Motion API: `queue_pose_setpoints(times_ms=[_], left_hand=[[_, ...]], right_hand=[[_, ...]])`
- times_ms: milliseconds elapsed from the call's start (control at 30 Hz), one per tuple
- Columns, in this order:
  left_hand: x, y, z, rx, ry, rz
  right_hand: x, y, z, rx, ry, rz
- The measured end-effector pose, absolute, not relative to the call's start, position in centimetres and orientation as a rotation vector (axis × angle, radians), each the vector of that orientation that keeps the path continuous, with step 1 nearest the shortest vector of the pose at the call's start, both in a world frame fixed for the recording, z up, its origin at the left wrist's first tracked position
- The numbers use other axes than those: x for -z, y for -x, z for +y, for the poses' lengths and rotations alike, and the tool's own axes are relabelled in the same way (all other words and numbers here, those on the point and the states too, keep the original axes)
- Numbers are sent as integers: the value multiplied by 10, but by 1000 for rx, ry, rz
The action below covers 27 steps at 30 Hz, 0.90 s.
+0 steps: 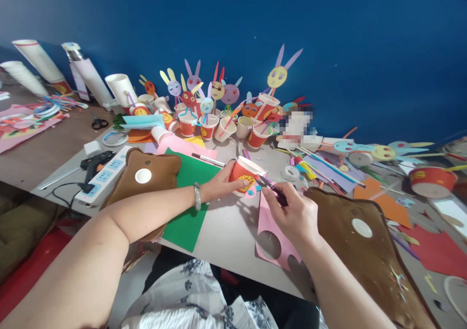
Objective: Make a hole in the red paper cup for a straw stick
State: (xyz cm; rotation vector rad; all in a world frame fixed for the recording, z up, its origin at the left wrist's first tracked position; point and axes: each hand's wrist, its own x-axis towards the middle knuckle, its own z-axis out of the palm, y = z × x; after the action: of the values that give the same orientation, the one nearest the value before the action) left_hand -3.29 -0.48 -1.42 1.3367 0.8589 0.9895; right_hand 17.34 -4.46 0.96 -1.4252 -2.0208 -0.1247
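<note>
My left hand [222, 182] is wrapped round a red and white paper cup [242, 174], its thumb across the yellow print. In my right hand [292, 207] is a pair of dark scissors [272, 188], whose tips touch or nearly touch the cup's right side. Small blue and pink paper bits show at the cup's lower right. Beneath my right hand lies a pink sheet [265, 227] with round holes cut in it. A green sheet [195, 222] lies under my left wrist.
Paper rabbits in cups [207, 119] stand along the blue wall. Brown cushions lie left [146, 188] and right [353, 241]. A power strip [105, 175] and a glue gun [95, 162] are at the left. Paper scraps and straws [332, 166] cover the right.
</note>
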Motion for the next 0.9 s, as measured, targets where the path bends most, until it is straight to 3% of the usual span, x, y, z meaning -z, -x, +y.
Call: queue_pose_setpoints(times_ms=[433,700,900], left_hand=[[18,37,0,-1053,-1562,992],[17,36,2,-1009,-1380,879],[19,36,3,-947,-1306,828]], right_hand=[[-11,-174,-46,116,1514,-2055],[-22,-178,-44,-270,1506,-2058],[-24,-180,-43,-356,1467,-2007]])
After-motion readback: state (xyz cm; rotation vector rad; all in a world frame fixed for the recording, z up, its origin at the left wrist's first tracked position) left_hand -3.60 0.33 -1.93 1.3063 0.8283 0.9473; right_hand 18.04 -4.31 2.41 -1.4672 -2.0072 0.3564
